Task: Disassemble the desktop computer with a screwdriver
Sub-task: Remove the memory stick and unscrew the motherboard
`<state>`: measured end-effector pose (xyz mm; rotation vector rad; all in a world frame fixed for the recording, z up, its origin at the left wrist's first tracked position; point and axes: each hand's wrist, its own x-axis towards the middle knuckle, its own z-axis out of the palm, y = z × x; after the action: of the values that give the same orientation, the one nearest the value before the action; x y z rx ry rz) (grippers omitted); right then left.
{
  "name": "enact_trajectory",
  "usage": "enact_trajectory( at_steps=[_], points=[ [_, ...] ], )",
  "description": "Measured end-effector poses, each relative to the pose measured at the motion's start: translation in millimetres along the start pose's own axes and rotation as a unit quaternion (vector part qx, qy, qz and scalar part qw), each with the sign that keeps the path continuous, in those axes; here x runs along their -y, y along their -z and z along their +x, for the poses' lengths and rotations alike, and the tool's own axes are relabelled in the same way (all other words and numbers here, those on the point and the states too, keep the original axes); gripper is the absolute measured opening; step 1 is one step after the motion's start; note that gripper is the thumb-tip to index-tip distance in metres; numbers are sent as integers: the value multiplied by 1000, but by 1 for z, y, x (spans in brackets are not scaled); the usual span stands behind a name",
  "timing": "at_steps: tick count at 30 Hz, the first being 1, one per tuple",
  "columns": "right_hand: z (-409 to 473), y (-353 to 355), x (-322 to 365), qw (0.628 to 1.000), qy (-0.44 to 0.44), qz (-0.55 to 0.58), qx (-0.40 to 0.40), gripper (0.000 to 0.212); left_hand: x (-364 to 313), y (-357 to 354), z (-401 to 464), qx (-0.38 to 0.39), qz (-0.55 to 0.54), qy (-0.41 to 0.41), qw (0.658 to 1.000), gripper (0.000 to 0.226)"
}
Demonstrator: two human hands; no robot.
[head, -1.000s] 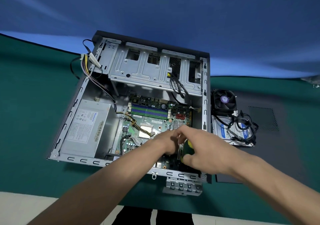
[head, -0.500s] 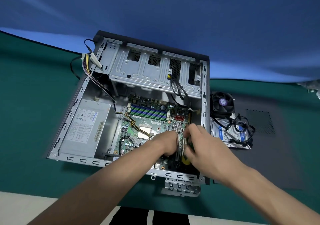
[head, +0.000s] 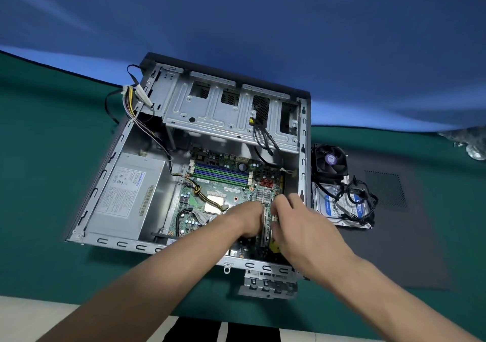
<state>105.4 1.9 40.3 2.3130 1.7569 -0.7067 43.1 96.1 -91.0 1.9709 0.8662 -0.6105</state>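
Note:
The open desktop case [head: 304, 157] lies on its side on a green mat, with the motherboard [head: 231, 186] exposed inside. A narrow expansion card [head: 267, 223] stands on edge in the board's lower right part. My left hand [head: 247, 218] presses curled fingers against the card's left side. My right hand [head: 302, 226] reaches its fingertips to the card's far end from the right. The yellow handle of a screwdriver [head: 274, 245] shows under my right palm; its shaft is hidden.
A grey power supply [head: 128, 194] fills the case's left side and a metal drive cage [head: 223, 115] spans the back. Right of the case a cooler fan [head: 330, 161] and a hard drive [head: 349, 205] with cables lie on the dark side panel [head: 410, 236]. A metal bracket [head: 268, 283] sits at the front edge.
My right hand, first held over the card with the yellow handle showing, has dropped beside it and slid toward the case's right wall. My left hand stays at the card.

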Motion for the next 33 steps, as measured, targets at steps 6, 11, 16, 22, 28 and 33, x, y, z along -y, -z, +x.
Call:
enact_trajectory(
  at_steps=[6, 11, 16, 22, 28, 33],
  points=[
    [0, 3, 1, 999, -27, -41, 1, 28, 1, 1, -1, 4, -2, 4, 1000, 13],
    [1, -4, 11, 995, 0, -92, -27, 22, 2, 0, 0, 0, -6, -9, 1000, 14],
    [1, 5, 1, 999, -16, -28, 10, 27, 1, 0, 0, 2, -13, 6, 1000, 12],
    [3, 6, -3, 999, 5, 0, 35, 27, 0, -1, 0, 5, -9, 6, 1000, 13],
    [-2, -1, -3, 999, 18, -38, -10, 20, 0, 0, 0, 2, -2, -5, 1000, 13],
    [2, 1, -3, 999, 32, -4, -14, 19, 0, 1, 0, 10, 2, -32, 999, 8]
  ],
)
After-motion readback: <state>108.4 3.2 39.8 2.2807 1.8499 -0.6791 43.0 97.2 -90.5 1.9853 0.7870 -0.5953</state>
